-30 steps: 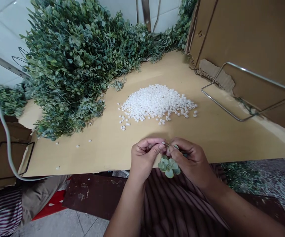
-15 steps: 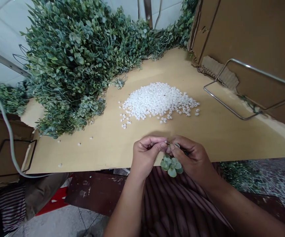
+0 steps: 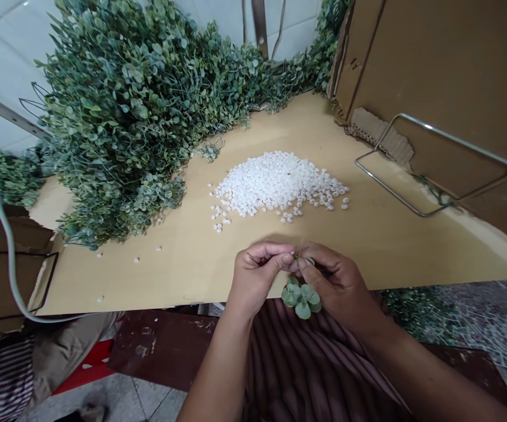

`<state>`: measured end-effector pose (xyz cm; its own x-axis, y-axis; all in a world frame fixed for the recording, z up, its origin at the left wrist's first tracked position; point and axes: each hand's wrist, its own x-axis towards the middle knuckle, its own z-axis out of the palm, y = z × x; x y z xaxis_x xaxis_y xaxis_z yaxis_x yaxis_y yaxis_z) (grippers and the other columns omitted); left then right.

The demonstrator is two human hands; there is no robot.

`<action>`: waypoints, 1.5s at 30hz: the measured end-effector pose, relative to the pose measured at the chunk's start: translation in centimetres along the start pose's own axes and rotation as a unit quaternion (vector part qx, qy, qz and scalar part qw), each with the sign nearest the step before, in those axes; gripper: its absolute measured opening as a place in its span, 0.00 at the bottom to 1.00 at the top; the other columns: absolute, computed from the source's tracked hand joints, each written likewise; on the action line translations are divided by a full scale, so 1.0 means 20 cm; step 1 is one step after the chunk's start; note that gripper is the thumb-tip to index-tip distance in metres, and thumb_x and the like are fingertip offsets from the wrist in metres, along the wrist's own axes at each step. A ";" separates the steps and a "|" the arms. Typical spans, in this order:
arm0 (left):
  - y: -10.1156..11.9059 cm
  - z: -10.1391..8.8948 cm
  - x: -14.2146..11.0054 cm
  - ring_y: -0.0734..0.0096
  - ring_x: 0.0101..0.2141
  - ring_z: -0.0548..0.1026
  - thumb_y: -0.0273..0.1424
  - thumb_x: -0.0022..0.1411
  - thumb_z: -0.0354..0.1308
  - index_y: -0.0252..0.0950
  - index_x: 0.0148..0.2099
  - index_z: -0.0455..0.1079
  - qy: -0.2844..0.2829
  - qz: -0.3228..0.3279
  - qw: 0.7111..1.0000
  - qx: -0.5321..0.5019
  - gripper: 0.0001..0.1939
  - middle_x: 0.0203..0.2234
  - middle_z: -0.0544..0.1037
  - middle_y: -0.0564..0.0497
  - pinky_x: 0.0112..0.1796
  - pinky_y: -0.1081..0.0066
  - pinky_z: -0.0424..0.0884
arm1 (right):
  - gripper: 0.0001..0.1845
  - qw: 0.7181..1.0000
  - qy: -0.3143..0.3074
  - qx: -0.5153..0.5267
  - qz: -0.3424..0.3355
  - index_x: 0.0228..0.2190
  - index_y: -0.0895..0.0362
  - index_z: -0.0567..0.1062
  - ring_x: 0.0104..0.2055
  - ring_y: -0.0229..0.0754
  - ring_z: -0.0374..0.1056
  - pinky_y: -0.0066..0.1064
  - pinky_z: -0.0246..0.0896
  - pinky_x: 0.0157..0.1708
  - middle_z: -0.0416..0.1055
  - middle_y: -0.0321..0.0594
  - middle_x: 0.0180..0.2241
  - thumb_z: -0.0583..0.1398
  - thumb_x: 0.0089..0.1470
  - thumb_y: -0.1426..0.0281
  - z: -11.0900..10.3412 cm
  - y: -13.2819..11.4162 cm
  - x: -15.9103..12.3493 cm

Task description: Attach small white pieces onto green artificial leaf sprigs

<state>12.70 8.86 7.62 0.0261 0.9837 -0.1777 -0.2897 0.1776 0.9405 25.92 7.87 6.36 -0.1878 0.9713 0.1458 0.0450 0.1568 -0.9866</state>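
Observation:
My right hand (image 3: 332,275) is closed in a pinch on an artificial leaf sprig (image 3: 301,298), whose rounded green leaves hang below the fingers over the table's front edge. Thumb and forefinger of my left hand (image 3: 259,269) are pressed together at the sprig's stem end. A tiny white piece shows at those left fingertips, mostly hidden by them. Both hands nearly touch, just above the near edge of the table. Beyond them a pile of small white plastic pieces (image 3: 275,181) lies on the tan tabletop (image 3: 183,264).
A large heap of artificial greenery (image 3: 125,111) fills the back left. Cardboard (image 3: 446,76) with a metal wire frame (image 3: 415,205) stands at the right. A pale cable (image 3: 9,246) hangs at left, near another person's striped clothing (image 3: 7,375). More greenery (image 3: 420,310) lies below right.
The view has shifted slightly. Both hands keep their pinch at the stem end, and the sprig stays in my right hand with hardly any movement.

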 end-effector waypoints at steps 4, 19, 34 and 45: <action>0.01 -0.02 -0.01 0.77 0.23 0.74 0.34 0.41 0.72 0.35 0.28 0.78 -0.003 -0.019 1.000 0.012 0.10 0.20 0.78 0.52 0.30 0.77 0.73 | 0.13 1.000 -0.004 0.016 -0.001 0.21 0.62 0.70 0.27 0.25 0.64 0.13 0.60 0.28 0.67 0.35 0.23 0.53 0.53 0.69 0.00 -0.01 0.00; 0.01 -0.01 0.00 0.79 0.21 0.73 0.33 0.39 0.73 0.34 0.25 0.77 0.022 -0.021 0.999 0.023 0.11 0.19 0.78 0.52 0.27 0.79 0.73 | 0.14 1.000 -0.010 -0.022 0.000 0.18 0.62 0.66 0.24 0.25 0.60 0.15 0.57 0.26 0.65 0.36 0.21 0.53 0.52 0.69 0.00 0.00 0.01; 0.01 -0.02 0.01 0.77 0.21 0.72 0.34 0.43 0.71 0.33 0.26 0.76 -0.016 0.008 0.999 0.041 0.11 0.18 0.76 0.52 0.26 0.78 0.70 | 0.17 0.997 -0.022 -0.078 0.016 0.15 0.63 0.62 0.23 0.24 0.54 0.15 0.51 0.24 0.57 0.34 0.18 0.51 0.51 0.67 0.01 0.00 0.03; 0.01 -0.04 0.02 0.76 0.23 0.73 0.34 0.41 0.72 0.33 0.27 0.78 -0.018 -0.027 0.999 0.035 0.11 0.20 0.78 0.51 0.30 0.75 0.71 | 0.17 0.998 -0.024 -0.051 0.039 0.15 0.62 0.59 0.23 0.24 0.54 0.16 0.51 0.25 0.57 0.33 0.18 0.52 0.50 0.67 0.00 0.01 0.04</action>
<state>11.88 9.16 7.43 0.0739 0.9727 -0.2201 -0.2195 0.2312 0.9478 25.70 8.58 6.36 -0.2273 0.9719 0.0620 0.1597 0.1000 -0.9821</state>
